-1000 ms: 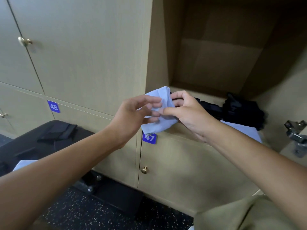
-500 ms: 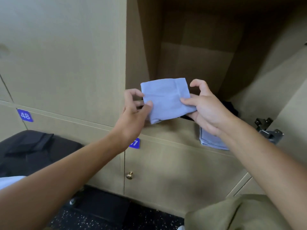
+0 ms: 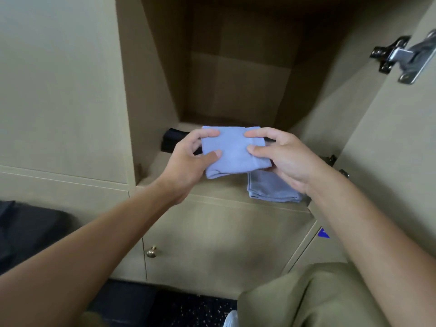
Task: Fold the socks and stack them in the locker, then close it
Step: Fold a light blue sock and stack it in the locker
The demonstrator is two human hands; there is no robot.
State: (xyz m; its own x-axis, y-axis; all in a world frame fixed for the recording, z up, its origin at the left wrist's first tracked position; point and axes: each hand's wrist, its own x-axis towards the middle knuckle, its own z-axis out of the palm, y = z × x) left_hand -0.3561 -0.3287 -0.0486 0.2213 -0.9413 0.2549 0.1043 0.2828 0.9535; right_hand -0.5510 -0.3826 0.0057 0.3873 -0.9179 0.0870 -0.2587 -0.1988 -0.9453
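Note:
I hold a folded light blue sock [image 3: 233, 152] flat between both hands, just above the floor of the open locker [image 3: 165, 171]. My left hand [image 3: 188, 161] pinches its left edge and my right hand [image 3: 283, 156] pinches its right edge. Under my right hand a second folded blue sock [image 3: 271, 187] lies on the locker floor near the front edge. Dark socks [image 3: 172, 140] lie further back at the left, partly hidden behind my hands and the held sock.
The locker's open door [image 3: 389, 161] stands at the right with a metal hinge [image 3: 405, 57] at the top. Closed locker doors surround the opening; one below has a brass knob [image 3: 151, 252]. A black bag [image 3: 28, 234] sits at lower left. My knee [image 3: 306, 298] is at the bottom.
The view has shifted to face the open locker. Both hands have carried the folded blue sock from the front edge in over the locker floor, spreading it flat.

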